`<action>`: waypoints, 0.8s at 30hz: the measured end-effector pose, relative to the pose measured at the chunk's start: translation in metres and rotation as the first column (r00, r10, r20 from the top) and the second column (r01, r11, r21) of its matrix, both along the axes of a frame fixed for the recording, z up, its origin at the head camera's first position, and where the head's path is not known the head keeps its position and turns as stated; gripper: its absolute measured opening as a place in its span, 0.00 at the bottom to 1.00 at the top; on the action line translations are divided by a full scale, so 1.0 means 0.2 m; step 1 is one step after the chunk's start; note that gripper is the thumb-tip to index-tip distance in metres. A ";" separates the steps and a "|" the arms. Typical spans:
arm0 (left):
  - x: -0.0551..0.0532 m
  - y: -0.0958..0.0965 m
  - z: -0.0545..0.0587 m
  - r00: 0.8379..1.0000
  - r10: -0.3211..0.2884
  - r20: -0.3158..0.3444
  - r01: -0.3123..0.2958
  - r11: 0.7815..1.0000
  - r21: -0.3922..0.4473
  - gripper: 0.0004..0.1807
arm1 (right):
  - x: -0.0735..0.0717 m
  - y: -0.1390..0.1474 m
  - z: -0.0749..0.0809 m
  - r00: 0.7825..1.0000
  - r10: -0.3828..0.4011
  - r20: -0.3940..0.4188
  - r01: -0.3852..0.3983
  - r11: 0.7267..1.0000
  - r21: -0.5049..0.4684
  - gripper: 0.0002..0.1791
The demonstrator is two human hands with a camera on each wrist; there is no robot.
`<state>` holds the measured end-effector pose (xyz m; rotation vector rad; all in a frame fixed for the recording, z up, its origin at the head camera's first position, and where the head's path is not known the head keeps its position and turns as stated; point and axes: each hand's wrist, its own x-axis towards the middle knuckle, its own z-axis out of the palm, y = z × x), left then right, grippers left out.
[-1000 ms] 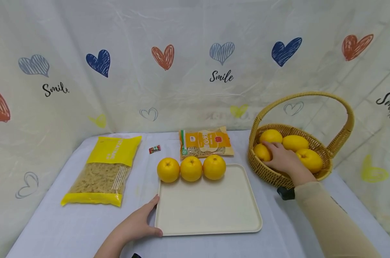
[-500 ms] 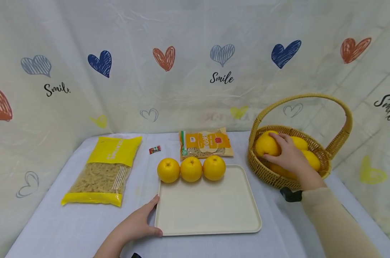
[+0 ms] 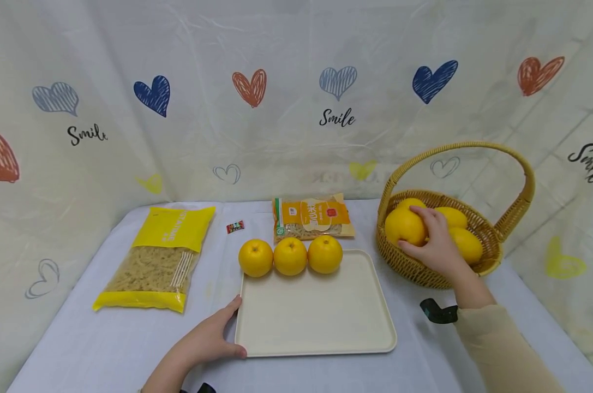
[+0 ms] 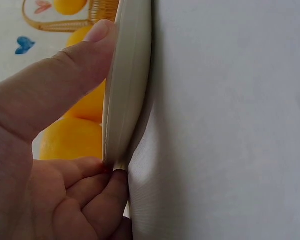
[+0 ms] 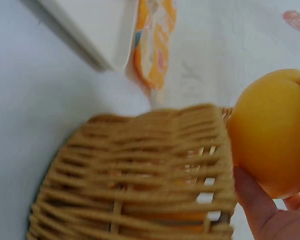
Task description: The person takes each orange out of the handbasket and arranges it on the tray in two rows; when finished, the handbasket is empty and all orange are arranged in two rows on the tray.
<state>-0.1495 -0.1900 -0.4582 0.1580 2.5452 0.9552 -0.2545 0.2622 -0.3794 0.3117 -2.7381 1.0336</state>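
Note:
In the head view my left hand (image 3: 203, 341) grips the left edge of a cream tray (image 3: 316, 319). Its thumb and curled fingers meet the rim (image 4: 127, 85) in the left wrist view. Three round oranges (image 3: 290, 256) stand side by side along the tray's far edge, at its left part. My right hand (image 3: 436, 243) holds another orange (image 3: 405, 226) between thumb and fingers, over the left side of a wicker basket (image 3: 414, 275); the right wrist view has this orange (image 5: 275, 132) beside the woven wall. More yellow fruit (image 3: 467, 245) lies inside the basket, partly hidden by the hand.
A yellow-ended clear bag of dry food (image 3: 154, 259) lies at the left. Behind the oranges is an orange packet (image 3: 313, 216), with a small red wrapped sweet (image 3: 235, 226) to its left. The basket's tall handle (image 3: 468, 144) arches over the fruit.
My right hand has taken hold of an orange in the basket and lifted it, shifting it slightly towards me. The left hand and the tray stay where they were.

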 end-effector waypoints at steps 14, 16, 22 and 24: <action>-0.02 0.00 -0.02 1.000 0.006 0.016 -0.006 1.000 -0.013 0.63 | 0.03 -0.14 -0.04 0.983 0.155 -0.095 -0.167 0.976 -0.142 0.26; -0.02 0.00 -0.02 1.000 0.003 0.013 -0.003 1.000 -0.014 0.63 | 0.03 -0.16 -0.05 0.982 0.164 -0.090 -0.177 0.970 -0.165 0.28; -0.01 0.00 -0.02 1.000 0.009 0.011 -0.009 1.000 -0.018 0.62 | 0.02 -0.22 -0.09 0.988 0.143 -0.065 -0.151 0.977 -0.150 0.43; -0.01 0.00 -0.02 1.000 0.012 0.012 -0.012 1.000 -0.017 0.62 | 0.02 -0.24 -0.10 0.987 0.140 -0.081 -0.149 0.981 -0.121 0.44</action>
